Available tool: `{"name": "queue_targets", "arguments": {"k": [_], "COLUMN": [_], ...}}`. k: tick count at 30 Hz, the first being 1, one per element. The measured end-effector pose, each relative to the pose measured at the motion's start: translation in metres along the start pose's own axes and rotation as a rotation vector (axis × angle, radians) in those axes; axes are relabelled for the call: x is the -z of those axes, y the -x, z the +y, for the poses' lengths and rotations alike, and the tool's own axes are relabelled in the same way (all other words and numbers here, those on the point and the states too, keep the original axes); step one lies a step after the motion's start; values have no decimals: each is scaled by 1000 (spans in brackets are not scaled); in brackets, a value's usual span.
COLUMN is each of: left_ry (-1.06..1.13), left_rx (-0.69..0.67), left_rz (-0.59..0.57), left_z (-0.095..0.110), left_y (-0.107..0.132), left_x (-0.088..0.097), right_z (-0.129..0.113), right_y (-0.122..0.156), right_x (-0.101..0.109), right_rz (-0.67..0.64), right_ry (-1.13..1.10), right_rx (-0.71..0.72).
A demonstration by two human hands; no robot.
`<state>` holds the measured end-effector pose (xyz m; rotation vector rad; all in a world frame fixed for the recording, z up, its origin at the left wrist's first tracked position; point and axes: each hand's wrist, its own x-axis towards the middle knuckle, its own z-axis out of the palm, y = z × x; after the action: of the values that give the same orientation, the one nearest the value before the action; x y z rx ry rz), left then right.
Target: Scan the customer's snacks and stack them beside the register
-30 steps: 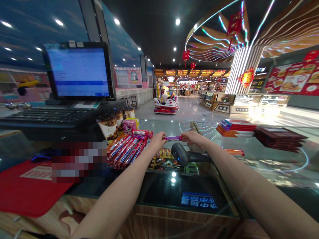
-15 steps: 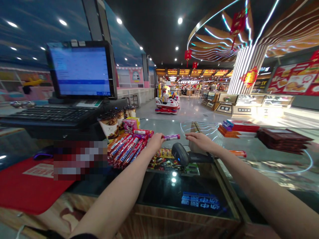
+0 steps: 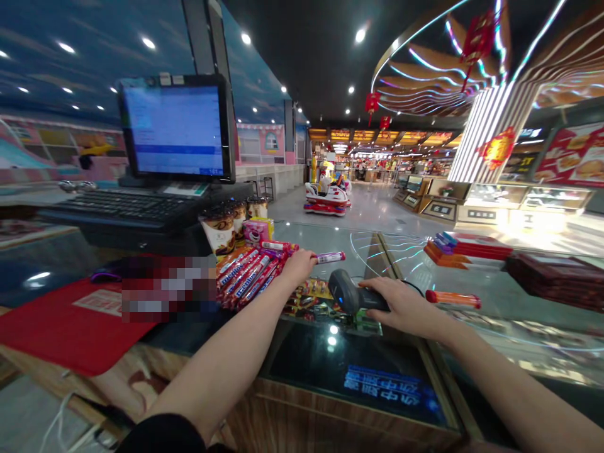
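My left hand [image 3: 301, 267] is closed on one end of a purple candy roll [image 3: 331, 257], which points right above the glass counter. To its right, my right hand [image 3: 401, 304] has its fingers over and its thumb below the handle of a black barcode scanner [image 3: 346, 291]. The scanner's head faces left, with a small blue light on it. Beside my left hand lies a pile of Mentos rolls [image 3: 245, 277], mostly red and orange. An orange candy roll [image 3: 453, 299] lies on the glass beyond my right wrist.
A monitor [image 3: 177, 129] and a keyboard [image 3: 123, 207] stand at the left. Lidded cups [image 3: 220, 233] and a pink box [image 3: 255, 231] are behind the candy pile. A red mat [image 3: 51, 333] covers the left counter. Flat brown packs [image 3: 554, 277] are stacked at the right.
My right hand has moved down from above the glass onto the scanner's handle and closed round it. My left hand still holds the purple roll. The view has shifted slightly left.
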<state>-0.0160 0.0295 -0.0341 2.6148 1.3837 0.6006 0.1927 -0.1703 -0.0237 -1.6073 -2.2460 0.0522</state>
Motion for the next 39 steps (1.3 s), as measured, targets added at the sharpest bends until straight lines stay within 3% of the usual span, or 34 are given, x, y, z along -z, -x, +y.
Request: {"name": "queue_targets", "arguments": {"k": [10,18,27,39], "left_ry": [85,236,172,123], "left_rx": [-20,24,6,-14], "left_rz": [40,53,55,53], "left_z": [-3,-1,7,8], "left_y": [0,-1,7,7], "left_x": [-4,-5,2,-1], "right_z": [4,5,9,7], "right_y": [3,2,3,2], "right_x": [-6,-4,-5,-2], "right_rz": [94,197,131,161], "right_ry": [93,48,26,-2], "right_rx": [47,-20,-55,-62]}}
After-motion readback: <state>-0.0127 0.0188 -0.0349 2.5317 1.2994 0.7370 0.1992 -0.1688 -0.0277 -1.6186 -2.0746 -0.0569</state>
